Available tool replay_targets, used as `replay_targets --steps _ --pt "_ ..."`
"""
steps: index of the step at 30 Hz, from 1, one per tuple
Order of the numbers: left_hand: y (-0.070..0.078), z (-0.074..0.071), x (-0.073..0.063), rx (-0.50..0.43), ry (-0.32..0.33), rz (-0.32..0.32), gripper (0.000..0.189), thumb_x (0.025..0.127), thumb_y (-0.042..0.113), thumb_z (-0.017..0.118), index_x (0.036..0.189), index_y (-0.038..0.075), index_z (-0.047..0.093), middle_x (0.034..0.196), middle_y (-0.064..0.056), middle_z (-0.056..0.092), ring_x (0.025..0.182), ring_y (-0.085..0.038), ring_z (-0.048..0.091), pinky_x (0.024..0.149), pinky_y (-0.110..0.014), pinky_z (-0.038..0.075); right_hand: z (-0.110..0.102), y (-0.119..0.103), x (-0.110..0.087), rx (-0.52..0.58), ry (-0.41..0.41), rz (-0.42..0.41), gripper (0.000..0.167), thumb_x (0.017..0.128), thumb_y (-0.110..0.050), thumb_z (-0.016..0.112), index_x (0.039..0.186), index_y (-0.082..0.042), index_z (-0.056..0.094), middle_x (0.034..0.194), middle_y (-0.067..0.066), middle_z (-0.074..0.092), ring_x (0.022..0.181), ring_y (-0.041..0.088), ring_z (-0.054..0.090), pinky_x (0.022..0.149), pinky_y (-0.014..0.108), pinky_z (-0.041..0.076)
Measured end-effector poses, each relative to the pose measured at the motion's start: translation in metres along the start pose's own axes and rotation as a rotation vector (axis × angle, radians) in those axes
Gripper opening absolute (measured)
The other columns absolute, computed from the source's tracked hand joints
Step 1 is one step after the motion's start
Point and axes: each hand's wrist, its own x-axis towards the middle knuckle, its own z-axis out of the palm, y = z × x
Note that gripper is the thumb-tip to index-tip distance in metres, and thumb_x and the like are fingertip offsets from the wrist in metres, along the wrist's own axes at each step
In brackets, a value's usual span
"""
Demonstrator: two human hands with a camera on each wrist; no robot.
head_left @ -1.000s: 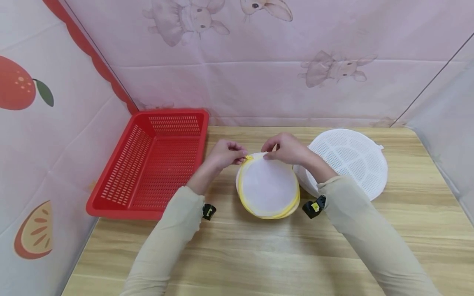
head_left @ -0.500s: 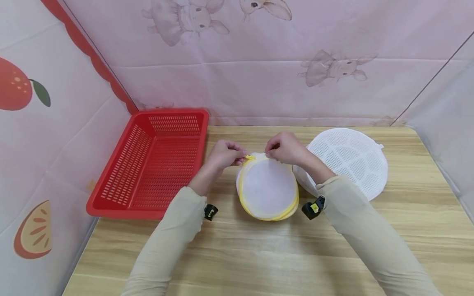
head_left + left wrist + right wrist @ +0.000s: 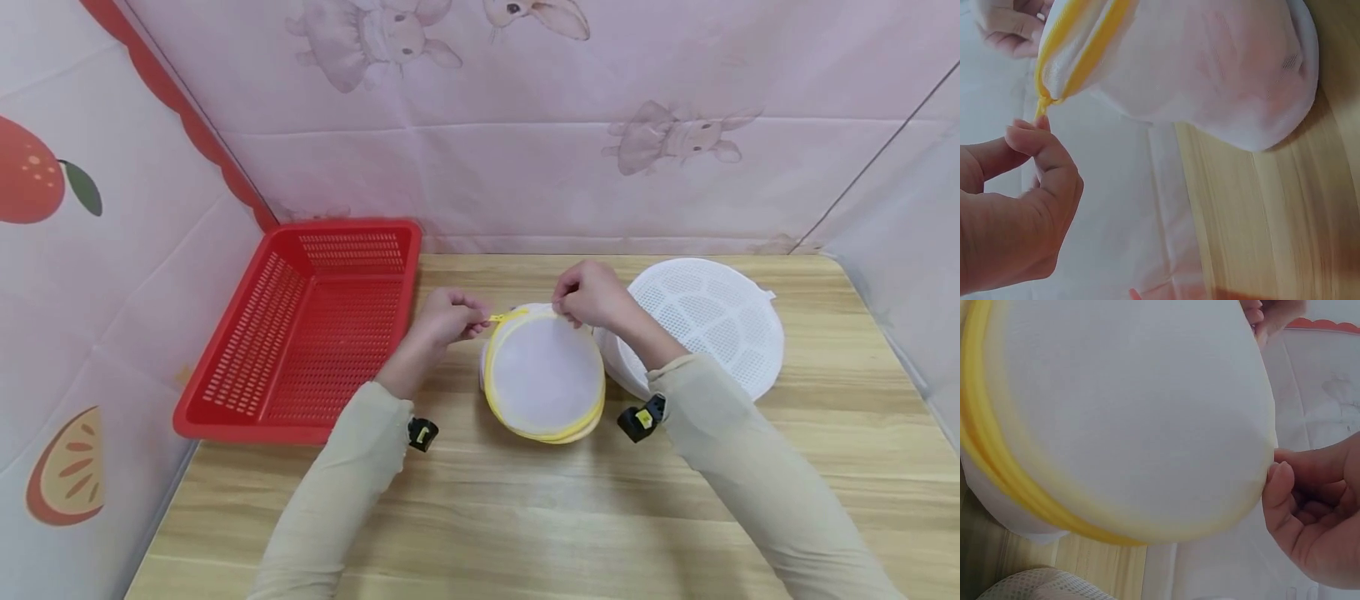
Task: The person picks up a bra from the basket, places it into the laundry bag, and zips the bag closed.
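Observation:
A round white mesh laundry bag (image 3: 546, 375) with yellow trim and a yellow zipper stands mid-table, its flat top facing the head camera. Something pinkish shows through its mesh side in the left wrist view. My left hand (image 3: 448, 318) pinches the yellow zipper end (image 3: 1043, 106) at the bag's far left, thumb against fingertip. On the far right of the rim, my right hand (image 3: 590, 293) pinches the edge between thumb and index finger, the other fingers curled, as the right wrist view shows (image 3: 1316, 506).
On the left stands a red plastic basket (image 3: 408, 308) with slotted walls. A second, larger white mesh bag (image 3: 708, 321) lies to the right, partly behind my right forearm. Printed cloth walls (image 3: 525, 183) border the wooden table (image 3: 525, 517) at the back and sides.
My right hand has shifted right along the bag's rim, and my left hand has drawn slightly left with the zipper end. More yellow strip now shows between left fingers and bag.

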Motion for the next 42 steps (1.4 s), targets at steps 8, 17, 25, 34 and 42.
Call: replay_targets --steps 8,17,25,34,42 --pt "-0.005 -0.015 0.000 -0.040 -0.025 0.010 0.015 0.088 -0.003 0.055 0.100 -0.010 0.058 0.074 -0.009 0.058 0.058 -0.009 0.053 0.054 -0.017 0.047 -0.011 0.008 -0.004 0.048 0.027 0.082 0.011 0.077 0.006 0.051 0.073 0.006 0.061 0.056 0.006 0.054 0.048 0.014 0.052 0.049 0.027 0.048" --pt "-0.005 -0.034 -0.001 -0.020 0.017 -0.022 0.013 0.088 -0.001 0.056 0.100 -0.007 0.058 0.078 -0.010 0.060 0.066 -0.013 0.056 0.055 -0.017 0.048 -0.023 0.017 -0.008 0.081 -0.002 0.106 0.007 0.078 0.006 0.054 0.073 0.008 0.060 0.055 0.006 0.054 0.047 0.012 0.051 0.051 0.031 0.052" --pt "0.000 -0.038 -0.004 0.005 0.006 0.039 0.016 0.087 -0.001 0.057 0.100 -0.009 0.057 0.076 -0.008 0.058 0.061 -0.009 0.055 0.057 -0.019 0.048 -0.021 0.018 -0.012 0.127 -0.289 -0.009 0.006 0.080 0.009 0.057 0.075 0.008 0.060 0.061 0.007 0.054 0.053 0.015 0.053 0.051 0.028 0.051" --pt "0.003 -0.031 -0.006 0.064 -0.033 0.076 0.016 0.088 0.000 0.056 0.101 -0.010 0.057 0.079 -0.011 0.059 0.065 -0.013 0.056 0.058 -0.019 0.049 -0.012 0.016 -0.007 0.147 -0.282 -0.050 0.006 0.083 0.001 0.060 0.085 0.007 0.061 0.069 0.008 0.055 0.059 0.016 0.052 0.055 0.028 0.050" --pt "0.004 -0.020 -0.008 0.065 -0.081 0.101 0.016 0.088 -0.001 0.055 0.100 -0.012 0.057 0.078 -0.011 0.059 0.066 -0.013 0.056 0.057 -0.018 0.049 -0.001 0.014 0.001 0.139 -0.238 -0.033 0.017 0.085 -0.002 0.061 0.099 0.006 0.064 0.075 0.008 0.061 0.058 0.015 0.053 0.055 0.025 0.048"
